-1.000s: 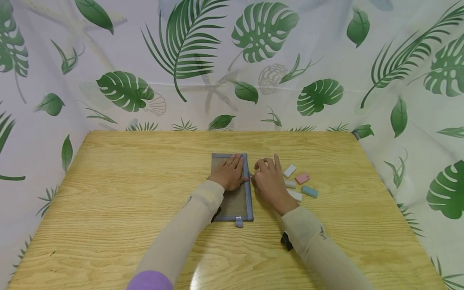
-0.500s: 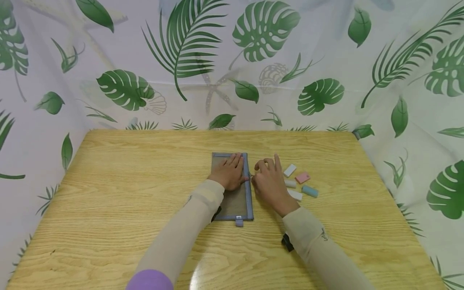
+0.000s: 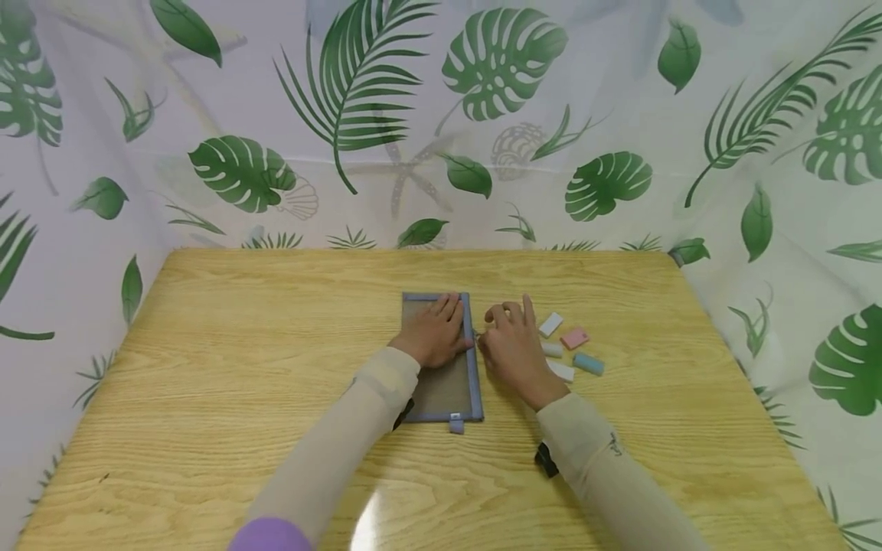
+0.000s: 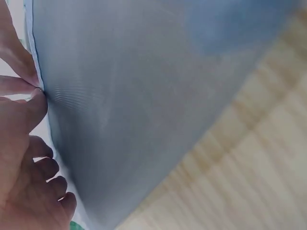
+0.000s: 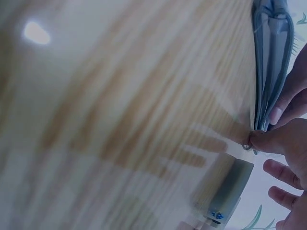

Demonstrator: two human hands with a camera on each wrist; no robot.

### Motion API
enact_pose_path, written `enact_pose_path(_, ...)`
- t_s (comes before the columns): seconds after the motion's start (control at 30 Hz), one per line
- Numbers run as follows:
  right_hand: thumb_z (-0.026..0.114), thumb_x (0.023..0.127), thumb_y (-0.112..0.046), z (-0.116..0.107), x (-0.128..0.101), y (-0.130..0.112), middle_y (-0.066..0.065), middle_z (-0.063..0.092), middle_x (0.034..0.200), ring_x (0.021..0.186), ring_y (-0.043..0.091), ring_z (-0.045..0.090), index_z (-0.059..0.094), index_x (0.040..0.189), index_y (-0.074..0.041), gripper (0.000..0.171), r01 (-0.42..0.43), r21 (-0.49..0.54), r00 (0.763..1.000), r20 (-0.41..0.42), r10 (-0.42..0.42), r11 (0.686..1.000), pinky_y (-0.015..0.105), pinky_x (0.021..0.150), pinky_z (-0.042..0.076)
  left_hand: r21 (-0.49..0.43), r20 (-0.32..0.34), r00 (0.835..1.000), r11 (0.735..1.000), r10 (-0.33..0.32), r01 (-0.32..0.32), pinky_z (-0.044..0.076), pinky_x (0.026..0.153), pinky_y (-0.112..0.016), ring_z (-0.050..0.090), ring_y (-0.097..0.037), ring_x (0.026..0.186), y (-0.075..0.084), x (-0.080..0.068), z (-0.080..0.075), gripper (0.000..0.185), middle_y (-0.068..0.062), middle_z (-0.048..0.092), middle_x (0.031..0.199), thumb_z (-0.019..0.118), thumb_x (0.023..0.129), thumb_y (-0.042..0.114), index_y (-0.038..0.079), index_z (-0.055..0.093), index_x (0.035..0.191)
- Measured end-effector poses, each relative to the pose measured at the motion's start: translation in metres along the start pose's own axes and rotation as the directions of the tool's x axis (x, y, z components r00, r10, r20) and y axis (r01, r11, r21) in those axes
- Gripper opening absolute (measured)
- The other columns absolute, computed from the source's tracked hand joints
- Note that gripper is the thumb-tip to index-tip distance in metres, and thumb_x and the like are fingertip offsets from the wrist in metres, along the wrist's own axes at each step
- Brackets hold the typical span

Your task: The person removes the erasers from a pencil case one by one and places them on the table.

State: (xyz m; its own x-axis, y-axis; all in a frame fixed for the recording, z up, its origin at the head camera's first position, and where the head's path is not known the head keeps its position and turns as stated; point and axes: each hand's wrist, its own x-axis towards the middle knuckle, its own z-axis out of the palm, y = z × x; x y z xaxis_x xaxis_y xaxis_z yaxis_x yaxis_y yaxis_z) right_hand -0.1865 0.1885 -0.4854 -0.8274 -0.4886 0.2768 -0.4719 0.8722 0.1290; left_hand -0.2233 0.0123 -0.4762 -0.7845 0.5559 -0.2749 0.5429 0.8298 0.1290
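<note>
A flat grey mesh zipper pouch (image 3: 444,394) with blue-grey edging lies on the wooden table, its long sides running away from me. My left hand (image 3: 434,333) rests on the pouch, fingers straight, with the thumb reaching its right edge; in the left wrist view, the left hand (image 4: 29,172) shows at the lower left. At that edge my right hand (image 3: 513,348) pinches the zipper pull (image 5: 247,145) between thumb and finger, little finger raised. The right wrist view shows the pouch (image 5: 268,62) edge-on, beside the right hand (image 5: 290,148). Most of the pull is hidden.
Several small eraser-like blocks lie right of my right hand: white (image 3: 550,324), pink (image 3: 575,338), teal (image 3: 589,363), another white (image 3: 561,371) partly behind the hand. A leaf-print curtain (image 3: 413,115) surrounds the table (image 3: 241,367) at the back and sides.
The left wrist and forearm have shifted slightly left and toward me, and the thumb sits a little lower. The right hand still pinches the pull in nearly the same place.
</note>
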Motion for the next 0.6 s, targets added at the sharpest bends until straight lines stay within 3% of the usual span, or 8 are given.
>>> enact_pose_path(0.4, 0.077, 0.091, -0.020, -0.003, 0.001, 0.003, 0.012, 0.062, 0.119, 0.122, 0.041, 0.051, 0.083, 0.084, -0.015, 0.011, -0.047, 0.054, 0.997, 0.065, 0.044, 0.997, 0.069, 0.116, 0.018, 0.011, -0.008, 0.996, 0.996, 0.088, -0.088, 0.014, 0.125, -0.041, 0.008, -0.030, 0.155, 0.010, -0.039, 0.004, 0.080, -0.017, 0.009, 0.168, 0.036, 0.106, 0.055, 0.001, 0.016, 0.161)
enact_pose_path(0.6, 0.079, 0.089, -0.019, 0.000, 0.002, 0.003, 0.011, 0.063, 0.119, 0.120, 0.041, 0.051, 0.083, 0.083, -0.014, 0.009, -0.053, 0.075, 0.998, 0.033, 0.051, 0.996, 0.069, 0.117, 0.018, -0.025, 0.006, 0.996, 0.995, 0.093, -0.092, 0.012, 0.125, -0.041, 0.007, -0.026, 0.155, 0.015, -0.050, 0.016, 0.080, -0.013, 0.008, 0.169, 0.037, 0.106, 0.055, 0.002, 0.015, 0.162)
